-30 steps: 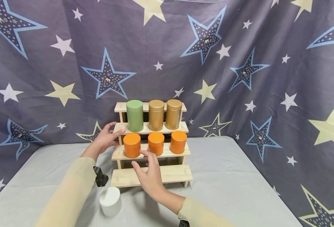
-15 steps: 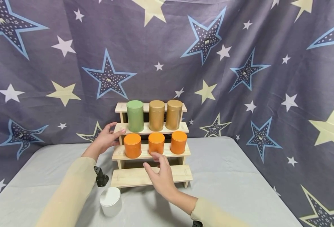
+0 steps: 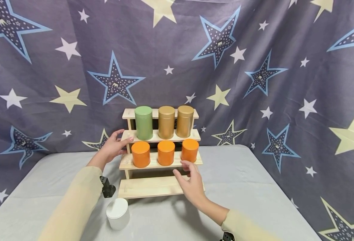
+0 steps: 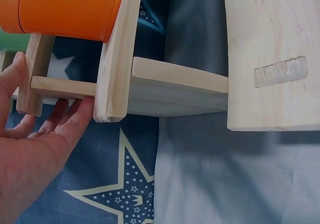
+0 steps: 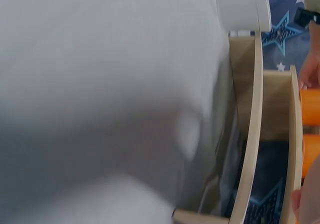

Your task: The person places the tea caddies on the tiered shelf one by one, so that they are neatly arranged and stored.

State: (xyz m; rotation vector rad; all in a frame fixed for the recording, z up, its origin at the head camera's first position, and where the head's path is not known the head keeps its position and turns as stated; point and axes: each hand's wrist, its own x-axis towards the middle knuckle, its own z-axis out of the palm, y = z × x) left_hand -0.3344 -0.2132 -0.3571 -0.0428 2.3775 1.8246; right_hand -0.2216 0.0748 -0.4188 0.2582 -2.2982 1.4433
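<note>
A stepped wooden display shelf [image 3: 151,187] stands on the grey cloth. My left hand [image 3: 112,149] grips its left side, thumb on the second board from the top and fingers against the side support [image 4: 65,86]. Beside the thumb, a green canister [image 3: 144,124] and two gold canisters [image 3: 166,123] [image 3: 185,122] stand upright. On the board below are three orange tins [image 3: 140,155] [image 3: 166,153] [image 3: 190,151]. My right hand [image 3: 193,184], fingers loosely curved and holding nothing, hovers before the right orange tin; contact cannot be told. The bottom board bears nothing.
A white lidded tin [image 3: 118,214] stands on the cloth in front of the shelf's left end. Directly behind the shelf hangs a purple-grey star-patterned curtain [image 3: 152,87], which continues along the right side.
My right hand has moved rightward along the front of the shelf, from the left orange tin past the middle one to the right one. My left hand stays on the shelf's side.
</note>
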